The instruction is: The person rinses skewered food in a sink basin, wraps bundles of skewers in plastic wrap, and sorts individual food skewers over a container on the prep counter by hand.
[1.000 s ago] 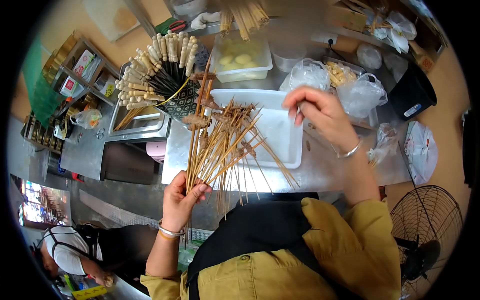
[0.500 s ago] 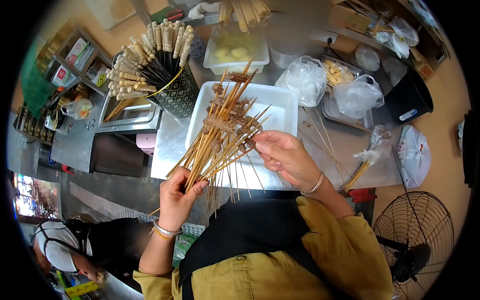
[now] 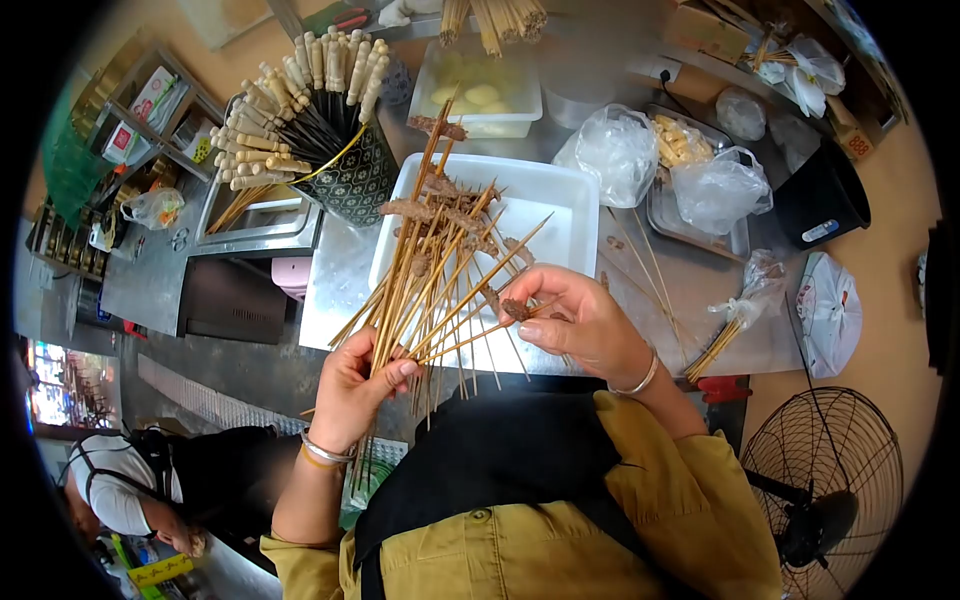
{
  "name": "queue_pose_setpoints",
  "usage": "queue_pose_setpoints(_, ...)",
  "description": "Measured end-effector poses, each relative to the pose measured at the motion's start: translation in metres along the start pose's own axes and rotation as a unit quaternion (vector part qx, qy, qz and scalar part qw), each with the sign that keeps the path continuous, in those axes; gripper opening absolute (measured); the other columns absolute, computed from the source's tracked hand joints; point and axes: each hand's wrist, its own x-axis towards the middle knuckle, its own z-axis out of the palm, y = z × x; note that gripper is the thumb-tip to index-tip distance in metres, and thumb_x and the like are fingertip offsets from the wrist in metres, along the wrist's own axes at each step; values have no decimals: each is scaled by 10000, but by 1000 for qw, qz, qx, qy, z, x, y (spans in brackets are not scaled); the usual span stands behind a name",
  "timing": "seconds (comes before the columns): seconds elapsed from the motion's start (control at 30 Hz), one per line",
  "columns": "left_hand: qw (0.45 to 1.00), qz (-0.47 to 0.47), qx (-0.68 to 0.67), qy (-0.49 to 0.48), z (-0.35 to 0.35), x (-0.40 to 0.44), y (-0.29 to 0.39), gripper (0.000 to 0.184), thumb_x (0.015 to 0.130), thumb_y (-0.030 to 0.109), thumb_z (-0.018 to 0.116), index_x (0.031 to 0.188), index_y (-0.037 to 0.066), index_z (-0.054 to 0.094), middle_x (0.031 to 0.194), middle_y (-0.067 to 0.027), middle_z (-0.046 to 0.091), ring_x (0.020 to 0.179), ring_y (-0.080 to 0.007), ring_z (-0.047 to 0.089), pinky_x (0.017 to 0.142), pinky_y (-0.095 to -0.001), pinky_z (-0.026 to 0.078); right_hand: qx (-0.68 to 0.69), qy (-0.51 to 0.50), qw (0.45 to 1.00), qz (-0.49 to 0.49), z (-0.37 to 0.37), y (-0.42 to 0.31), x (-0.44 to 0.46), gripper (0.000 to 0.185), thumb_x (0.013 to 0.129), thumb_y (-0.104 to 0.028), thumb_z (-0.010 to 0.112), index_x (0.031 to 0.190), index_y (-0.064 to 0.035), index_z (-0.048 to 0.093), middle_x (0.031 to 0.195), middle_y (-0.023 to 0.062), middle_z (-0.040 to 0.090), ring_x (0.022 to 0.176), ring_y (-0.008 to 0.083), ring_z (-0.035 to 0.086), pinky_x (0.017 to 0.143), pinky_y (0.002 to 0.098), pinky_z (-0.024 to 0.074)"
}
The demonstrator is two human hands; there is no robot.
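My left hand (image 3: 352, 388) is closed round the lower part of a fanned bunch of meat skewers (image 3: 404, 290). Thin bamboo sticks spread up and to the right from it, with brown meat pieces near their upper ends. My right hand (image 3: 583, 328) pinches a small dark piece of meat (image 3: 516, 310) on one stick that slants out to the right of the bunch. Behind and under the skewers stands a white plastic tub (image 3: 575, 215), partly hidden by them. Which sticks lie inside the left fist is hidden.
A patterned bucket (image 3: 355, 185) of wooden-handled skewers stands left of the tub. Beyond it is a container (image 3: 510, 128) of pale pieces in liquid. Plastic bags (image 3: 610, 155) and bundled sticks (image 3: 715, 350) lie right. A fan (image 3: 825, 490) stands lower right; another person (image 3: 125, 485) is lower left.
The bunch has tilted more upright and fanned wider. My right hand has drawn slightly down and right, with one meat skewer now angled away from the others.
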Motion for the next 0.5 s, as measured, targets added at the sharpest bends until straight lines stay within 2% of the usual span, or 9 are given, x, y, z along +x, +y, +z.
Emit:
queue_pose_setpoints(0.03,1000,-1,-1,1,0,0,1,126,832,78,636,910,32,549,765,-62,645,576,-56,540,512,-164,422,-23,13,1000,2,4,-3,-1,175,858,-72,581,1021,-16,552,898,-6,544,793,41,501,676,176,405)
queue_pose_setpoints(0.13,1000,-19,-7,-17,3,1,4,89,834,49,628,870,26,550,786,-39,641,624,-39,528,566,-165,431,-31,57,998,-4,17,-8,-1,145,867,-74,563,1000,-16,556,914,-8,545,817,49,513,702,183,415)
queue_pose_setpoints(0.17,1000,-23,-3,-14,5,1,5,86,835,50,628,867,28,551,783,-39,640,622,-39,526,562,-164,429,-31,57,998,-4,18,-7,-1,145,867,-74,563,1000,-16,556,914,-8,545,817,49,513,702,183,415)
queue_pose_setpoints(0.27,1000,-28,0,-14,7,2,7,81,837,48,624,864,29,550,775,-41,639,617,-38,525,558,-163,428,-146,84,982,-81,19,-5,-3,123,868,-60,549,982,-16,561,895,-14,537,755,37,494,638,165,402)
queue_pose_setpoints(0.33,999,-30,0,-15,6,2,7,80,838,46,622,865,29,549,771,-42,638,614,-38,526,559,-163,429,-112,164,972,-129,13,-4,-8,137,875,-46,518,1004,-15,551,855,1,526,646,26,449,547,154,364)
queue_pose_setpoints(0.37,1000,-25,-2,-10,5,2,6,81,843,58,618,867,30,545,763,-42,637,609,-37,525,551,-162,427,-14,189,962,-199,6,1,-7,115,889,-51,480,983,-17,538,820,22,514,545,20,373,474,157,309)
queue_pose_setpoints(0.43,1000,-21,-4,-4,3,1,5,85,848,69,615,869,30,542,756,-42,635,605,-36,525,543,-161,424,110,230,928,-270,-1,-17,-9,95,900,-53,450,953,-24,524,788,25,504,512,18,341,456,165,285)
queue_pose_setpoints(0.47,1000,-29,-4,4,1,1,4,103,850,93,617,888,36,541,731,-45,631,568,-41,525,504,-154,410,110,229,929,-271,-6,-18,-8,95,900,-53,450,953,-24,524,788,25,504,512,18,341,456,165,285)
queue_pose_setpoints(0.5,999,-37,-4,10,0,1,4,125,851,117,620,908,42,539,706,-48,627,532,-46,524,466,-147,395,124,225,942,-216,-12,-17,-7,80,903,-59,456,936,-24,520,768,17,494,506,22,335,450,165,275)
